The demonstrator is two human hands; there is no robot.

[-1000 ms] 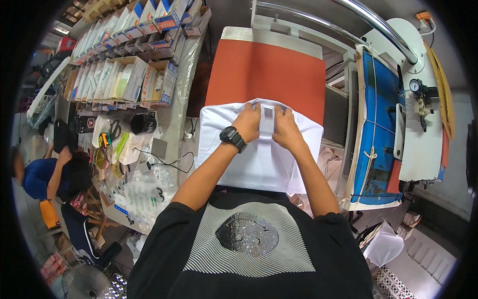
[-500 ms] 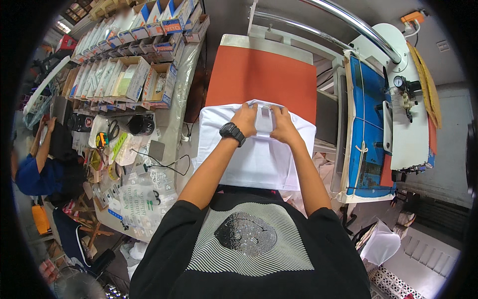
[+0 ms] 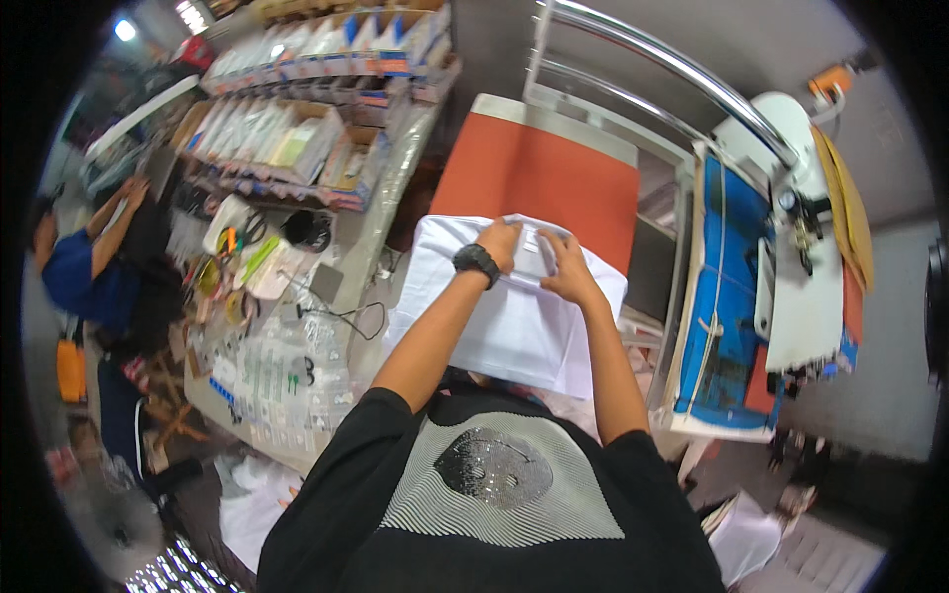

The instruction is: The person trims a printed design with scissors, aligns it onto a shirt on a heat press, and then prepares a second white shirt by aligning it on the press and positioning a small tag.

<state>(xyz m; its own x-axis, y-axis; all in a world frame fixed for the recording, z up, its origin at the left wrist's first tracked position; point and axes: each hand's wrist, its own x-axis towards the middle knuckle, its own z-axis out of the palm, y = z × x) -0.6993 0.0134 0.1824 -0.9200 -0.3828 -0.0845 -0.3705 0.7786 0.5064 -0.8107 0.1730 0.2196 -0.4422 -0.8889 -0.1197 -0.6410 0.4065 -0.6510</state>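
The white garment (image 3: 514,326) lies spread over the near end of the orange press pad (image 3: 539,173), its lower edge hanging toward the person. The left hand (image 3: 501,243), with a black wristwatch (image 3: 475,261) on its wrist, grips the garment's upper edge, fingers closed on the fabric. The right hand (image 3: 565,269) pinches the same edge just beside it, near the collar label. To the right stands a blue and white machine (image 3: 736,287). To the left, a cluttered counter (image 3: 297,326) carries packets and cables. Beyond it, shelves (image 3: 297,128) hold boxed goods. Another person in blue (image 3: 84,277) stands far left.
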